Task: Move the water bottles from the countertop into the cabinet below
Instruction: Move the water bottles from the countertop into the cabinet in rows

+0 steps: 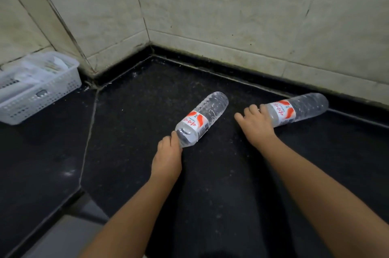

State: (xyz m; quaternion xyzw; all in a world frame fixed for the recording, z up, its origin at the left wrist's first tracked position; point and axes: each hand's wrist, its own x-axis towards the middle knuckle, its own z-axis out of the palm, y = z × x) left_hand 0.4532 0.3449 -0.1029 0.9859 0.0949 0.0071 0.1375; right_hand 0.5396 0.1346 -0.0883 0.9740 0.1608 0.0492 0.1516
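Observation:
Two clear plastic water bottles with red and white labels are over the black countertop (136, 110), both tilted with their bases pointing away from me. My left hand (167, 158) is closed around the neck end of the left bottle (202, 119). My right hand (255, 124) grips the neck end of the right bottle (296, 109), which reaches toward the back wall. The caps are hidden inside my fists. The cabinet below is out of view.
A white perforated plastic basket (42, 93) with papers and small items sits at the left against the tiled wall. Tiled walls meet in a corner behind the counter. The counter's front edge runs diagonally at lower left, with grey floor (69, 234) beneath.

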